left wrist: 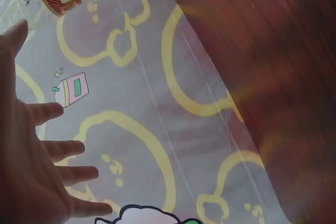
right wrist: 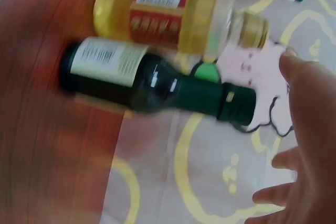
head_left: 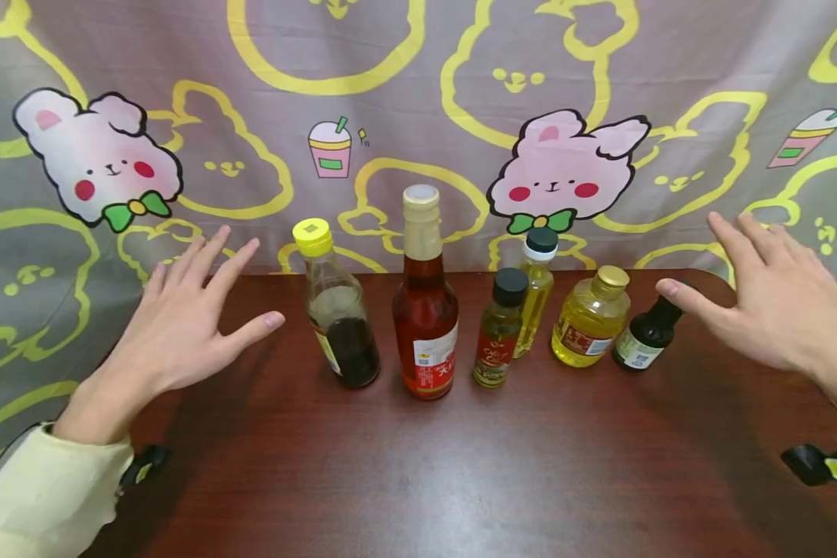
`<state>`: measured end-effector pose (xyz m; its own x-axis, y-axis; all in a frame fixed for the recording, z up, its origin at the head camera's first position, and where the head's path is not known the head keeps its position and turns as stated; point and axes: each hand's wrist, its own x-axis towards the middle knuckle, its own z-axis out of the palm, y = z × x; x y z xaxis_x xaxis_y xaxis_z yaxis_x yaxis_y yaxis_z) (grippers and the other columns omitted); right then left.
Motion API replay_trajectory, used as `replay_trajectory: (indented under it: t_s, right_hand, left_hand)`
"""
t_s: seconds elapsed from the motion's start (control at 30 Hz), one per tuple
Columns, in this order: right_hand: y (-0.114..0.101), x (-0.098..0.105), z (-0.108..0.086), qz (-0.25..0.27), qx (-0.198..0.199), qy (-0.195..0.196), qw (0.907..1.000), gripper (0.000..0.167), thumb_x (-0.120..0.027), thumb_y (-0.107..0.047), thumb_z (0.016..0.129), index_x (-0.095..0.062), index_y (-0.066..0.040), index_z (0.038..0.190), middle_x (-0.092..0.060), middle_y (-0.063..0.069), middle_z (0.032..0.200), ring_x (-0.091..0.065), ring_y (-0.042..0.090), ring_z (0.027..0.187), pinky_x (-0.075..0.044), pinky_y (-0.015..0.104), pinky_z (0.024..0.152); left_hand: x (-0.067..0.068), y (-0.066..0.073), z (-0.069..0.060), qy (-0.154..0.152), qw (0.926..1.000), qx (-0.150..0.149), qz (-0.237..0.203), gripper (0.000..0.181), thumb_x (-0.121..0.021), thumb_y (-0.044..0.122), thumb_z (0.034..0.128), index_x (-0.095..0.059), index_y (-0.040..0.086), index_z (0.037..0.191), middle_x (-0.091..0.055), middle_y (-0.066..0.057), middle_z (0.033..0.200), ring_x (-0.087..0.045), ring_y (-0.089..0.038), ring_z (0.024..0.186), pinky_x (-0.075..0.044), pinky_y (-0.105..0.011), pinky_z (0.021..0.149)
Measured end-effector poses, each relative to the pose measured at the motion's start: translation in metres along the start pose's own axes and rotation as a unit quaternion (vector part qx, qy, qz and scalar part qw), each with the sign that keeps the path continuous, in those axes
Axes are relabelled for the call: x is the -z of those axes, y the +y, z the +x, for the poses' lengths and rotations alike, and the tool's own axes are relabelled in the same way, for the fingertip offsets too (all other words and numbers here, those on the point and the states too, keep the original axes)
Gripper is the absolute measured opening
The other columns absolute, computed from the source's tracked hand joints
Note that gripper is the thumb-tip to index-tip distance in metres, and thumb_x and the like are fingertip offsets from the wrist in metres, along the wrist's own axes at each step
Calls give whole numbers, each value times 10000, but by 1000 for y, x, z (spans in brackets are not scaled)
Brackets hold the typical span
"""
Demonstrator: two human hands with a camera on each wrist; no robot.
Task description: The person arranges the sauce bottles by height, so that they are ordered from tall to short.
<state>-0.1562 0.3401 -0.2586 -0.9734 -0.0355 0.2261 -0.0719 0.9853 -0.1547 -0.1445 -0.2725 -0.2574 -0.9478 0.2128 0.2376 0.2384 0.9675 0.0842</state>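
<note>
two empty hands, the left hand (head_left: 181, 329) and the right hand (head_left: 777, 302), hover at either end of a row of bottles, fingers fanned, thumbs out, holding nothing. to take a bottle well, come in from the side, grip its body rather than its cap, and keep it upright; the middle of the row looks tight, so a careless knuckle could tip a neighbour. the right thumb is near the cap of a small dark bottle with a pale label (head_left: 652, 333), so a slow move seems wise there.

all stand upright toward the back of the dark red-brown wooden table (head_left: 425, 480). from the left: a clear yellow-capped bottle (head_left: 347, 349), roughly half full of near-black liquid; a tall, round-shouldered bottle (head_left: 425, 310) with reddish-brown contents and a gold-wrapped neck; a small dark-capped bottle with a red label (head_left: 497, 341); partly behind it, a slim bottle of yellow oil (head_left: 535, 302) with a white collar; a squat, gold-capped clear bottle (head_left: 589, 325) of yellow oil; lastly, the small dark one.
</note>
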Motion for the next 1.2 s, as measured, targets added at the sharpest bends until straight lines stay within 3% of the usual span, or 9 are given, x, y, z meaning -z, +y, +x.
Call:
replay_trajectory:
  t_s: [0.17,0.33,0.4,0.43,0.53,0.57,0.63,0.9,1.2]
  right_hand:
    - [-27,6,-5,899,-58,379,9952,964,-651,-562,998,-168,-130,1712,-237,319,1716,-229,579,1555,-208,774,1200]
    - [-56,12,-15,1511,-201,650,9862,877,-719,-507,979,-295,-219,1690,-435,236,1655,-479,592,1383,-374,709,1072]
    - [-66,12,-18,1808,-276,692,9807,860,-744,-497,967,-317,-278,1681,-490,200,1630,-554,574,1320,-493,457,1094]
    - [-71,12,-20,1983,-303,713,9771,849,-755,-492,961,-329,-311,1673,-512,186,1618,-618,456,1328,-518,315,1066]
    - [-86,10,-23,2453,-295,879,9650,810,-783,-457,950,-368,-387,1642,-563,154,1582,-684,24,1198,-422,-18,888]
    - [-90,9,-23,2595,-260,964,9606,792,-793,-441,945,-389,-410,1625,-583,140,1564,-654,-89,1106,-358,-60,795]
    - [-101,7,-23,2893,-143,1133,9504,762,-819,-393,933,-440,-415,1594,-623,130,1516,-548,-221,980,-396,-51,801]
    - [-143,4,-22,3728,335,1115,9206,756,-845,-267,921,-477,-357,1575,-641,70,1474,-627,-5,1265,-471,26,984]
    - [-187,5,-24,4320,776,1385,8878,696,-867,-183,892,-574,-281,1515,-691,13,1390,-649,48,1271,-510,92,961]
  left_hand:
    - [0,11,-3,336,9963,-123,-776,946,-712,582,943,-253,251,1701,-208,-160,1774,-292,-506,1564,-269,-775,1165]
    - [-1,25,-4,354,9863,5,-1613,924,-713,539,967,-239,242,1702,-250,-150,1763,-323,-471,1562,-311,-773,1151]
    - [0,30,-5,429,9798,94,-1951,903,-719,512,973,-251,246,1698,-301,-150,1741,-351,-446,1551,-316,-756,1163]
    - [0,33,-5,482,9760,141,-2117,890,-723,498,976,-260,250,1695,-333,-151,1726,-373,-435,1538,-329,-741,1166]
    - [-2,39,-5,701,9612,171,-2661,837,-746,415,981,-313,242,1675,-432,-145,1672,-448,-402,1496,-378,-679,1166]
    - [-3,41,-6,784,9554,153,-2844,817,-755,381,980,-335,241,1665,-460,-134,1658,-468,-385,1491,-393,-652,1167]
    - [-6,44,-5,890,9424,118,-3224,795,-773,310,974,-361,235,1650,-482,-107,1648,-489,-353,1492,-416,-612,1170]
    - [-21,59,-2,1254,8996,176,-4179,748,-795,166,956,-420,194,1603,-517,-34,1619,-516,-236,1482,-449,-175,1130]
    - [-35,69,5,1713,8436,232,-5084,708,-776,3,920,-469,75,1554,-592,-27,1518,-587,-111,1362,-507,-186,1083]
